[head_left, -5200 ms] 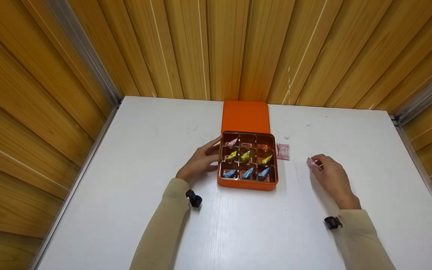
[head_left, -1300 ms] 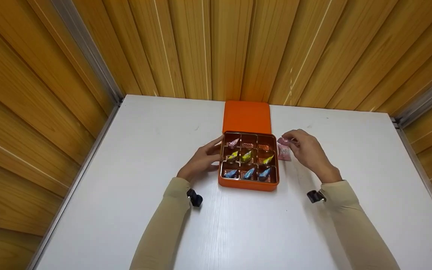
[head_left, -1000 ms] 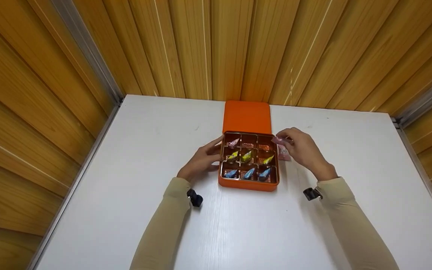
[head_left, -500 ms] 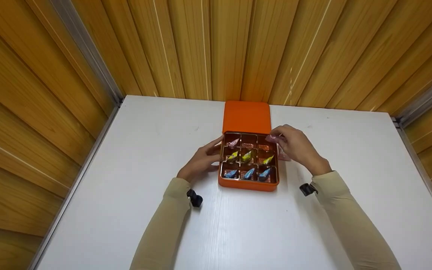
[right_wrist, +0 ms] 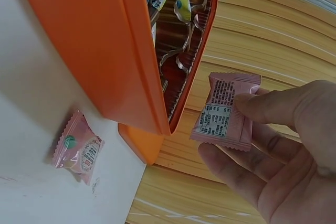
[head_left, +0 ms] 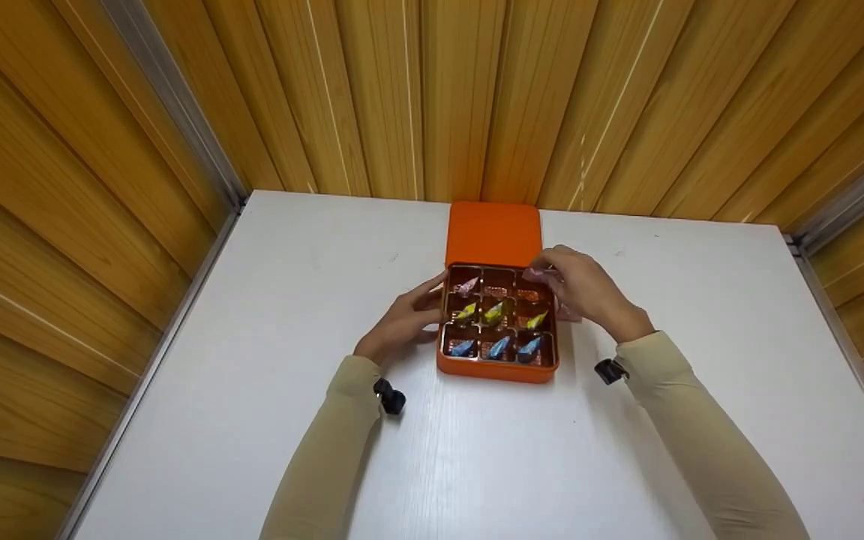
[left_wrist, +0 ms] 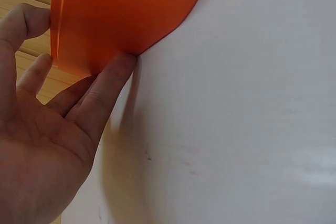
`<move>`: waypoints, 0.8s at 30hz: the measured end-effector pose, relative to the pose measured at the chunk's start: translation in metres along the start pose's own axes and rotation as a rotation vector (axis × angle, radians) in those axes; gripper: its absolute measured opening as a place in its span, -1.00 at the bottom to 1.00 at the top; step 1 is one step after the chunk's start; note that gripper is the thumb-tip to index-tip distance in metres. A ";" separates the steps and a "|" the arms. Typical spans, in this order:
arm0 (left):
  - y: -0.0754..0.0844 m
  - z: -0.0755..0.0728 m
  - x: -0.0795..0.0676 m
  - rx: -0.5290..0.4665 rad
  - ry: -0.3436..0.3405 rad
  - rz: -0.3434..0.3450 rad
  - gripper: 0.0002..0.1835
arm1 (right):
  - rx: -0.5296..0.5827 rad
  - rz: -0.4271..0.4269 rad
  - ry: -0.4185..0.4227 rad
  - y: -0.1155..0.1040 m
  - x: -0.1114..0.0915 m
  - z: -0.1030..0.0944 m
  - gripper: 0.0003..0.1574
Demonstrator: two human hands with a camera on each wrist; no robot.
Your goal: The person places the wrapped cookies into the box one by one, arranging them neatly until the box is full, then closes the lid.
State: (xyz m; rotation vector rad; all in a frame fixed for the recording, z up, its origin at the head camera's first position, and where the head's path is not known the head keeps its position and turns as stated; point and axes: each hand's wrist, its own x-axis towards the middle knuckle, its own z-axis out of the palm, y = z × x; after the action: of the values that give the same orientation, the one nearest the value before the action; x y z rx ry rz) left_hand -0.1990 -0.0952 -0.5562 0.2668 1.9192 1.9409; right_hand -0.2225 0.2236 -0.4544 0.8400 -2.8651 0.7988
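Observation:
An orange box (head_left: pixel 496 370) with a nine-compartment inner tray stands on the table. Fingertips of my left hand (head_left: pixel 400 321) touch its left wall, the fingers extended and spread in the left wrist view. Between thumb and fingers, my right hand (head_left: pixel 589 291) pinches a pink wrapped candy (right_wrist: pixel 226 111) over the back right compartment; printed text faces the right wrist camera. A pink candy (head_left: pixel 466 286) lies in the back left compartment. Yellow candies (head_left: pixel 493 312) fill the middle row and blue candies (head_left: pixel 498 347) the front row, one per compartment.
Another pink candy (right_wrist: pixel 79 148) lies on the white table (head_left: pixel 477 457) beside the box's right wall, partly hidden by my right hand in the head view. Directly behind the box is an orange lid (head_left: pixel 493 232). Wood-patterned walls (head_left: pixel 372 97) rise behind the table.
My right hand first carried the pinched candy from the table's right side to the box, then moved left past its right rim over the back right compartment. The left hand stays at the box.

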 end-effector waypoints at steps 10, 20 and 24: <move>0.001 0.000 -0.001 -0.005 0.010 -0.011 -0.13 | -0.001 -0.009 -0.063 -0.003 0.011 0.003 -0.76; 0.001 0.001 0.001 0.004 0.004 -0.015 -0.16 | 0.011 -0.101 -0.089 -0.002 0.020 0.010 -0.77; 0.001 0.001 0.001 -0.004 0.007 -0.018 -0.16 | 0.021 -0.119 -0.114 -0.003 0.024 0.013 -0.77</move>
State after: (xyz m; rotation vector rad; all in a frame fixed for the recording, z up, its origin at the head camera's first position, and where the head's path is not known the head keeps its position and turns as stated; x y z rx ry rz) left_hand -0.1992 -0.0938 -0.5551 0.2412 1.9150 1.9364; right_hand -0.2399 0.2037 -0.4595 1.0813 -2.8737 0.7937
